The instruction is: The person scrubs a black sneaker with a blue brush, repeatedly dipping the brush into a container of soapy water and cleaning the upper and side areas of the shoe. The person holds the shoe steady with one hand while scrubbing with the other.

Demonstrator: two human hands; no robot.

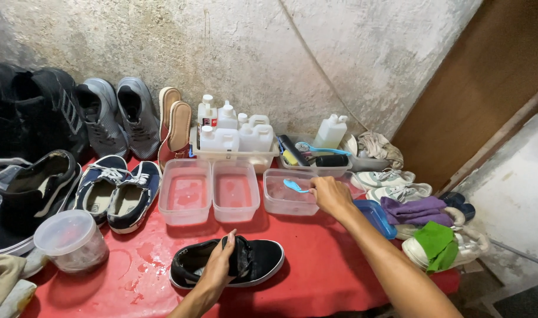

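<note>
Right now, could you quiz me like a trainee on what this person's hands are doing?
1. True or false: the left hand rests on the black shoe.
2. What does the right hand hold?
A. a white bottle
B. a light blue brush
C. a green cloth
3. How many clear tubs stand side by side behind the shoe, on the red cloth?

Key: 1 true. 2 B; the brush is over the right-hand tub. 3 three.
</note>
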